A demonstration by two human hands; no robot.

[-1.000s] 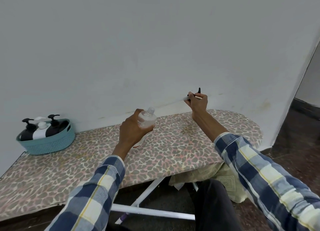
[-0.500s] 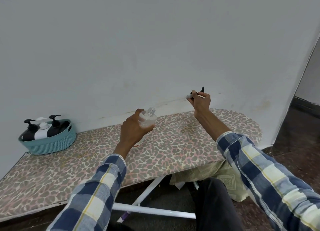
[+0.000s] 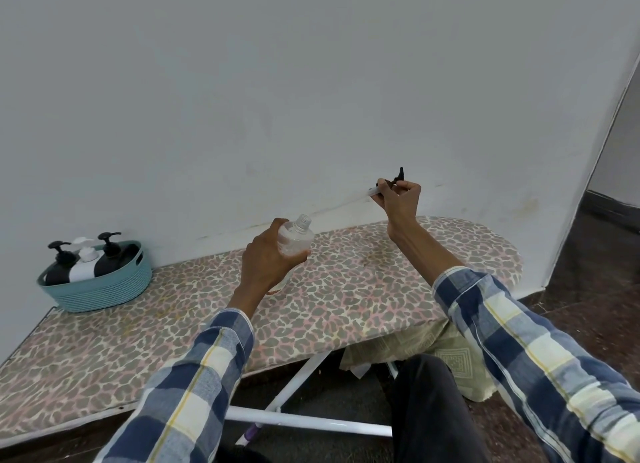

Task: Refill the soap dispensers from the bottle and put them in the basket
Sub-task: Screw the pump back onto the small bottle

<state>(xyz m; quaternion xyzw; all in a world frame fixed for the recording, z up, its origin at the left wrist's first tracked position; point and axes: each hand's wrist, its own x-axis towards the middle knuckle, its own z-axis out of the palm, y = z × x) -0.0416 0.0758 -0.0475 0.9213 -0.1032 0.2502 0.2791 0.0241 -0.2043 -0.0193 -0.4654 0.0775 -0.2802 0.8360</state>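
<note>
L hand [image 3: 265, 263]: grips clear bottle [image 3: 294, 242], uncapped.
R hand [image 3: 400, 202]: pinches pump [image 3: 394, 182].
Basket [image 3: 100, 289]: board's far-left corner, 3 dispensers [image 3: 83, 265] inside.

Ironing board against a bare wall

A pale, scuffed wall [image 3: 311, 81] backs a leopard-print ironing board [image 3: 363, 289] on white legs [image 3: 304, 417]; dark polished floor [image 3: 588, 289] and doorway [image 3: 623, 133] at right.
</note>
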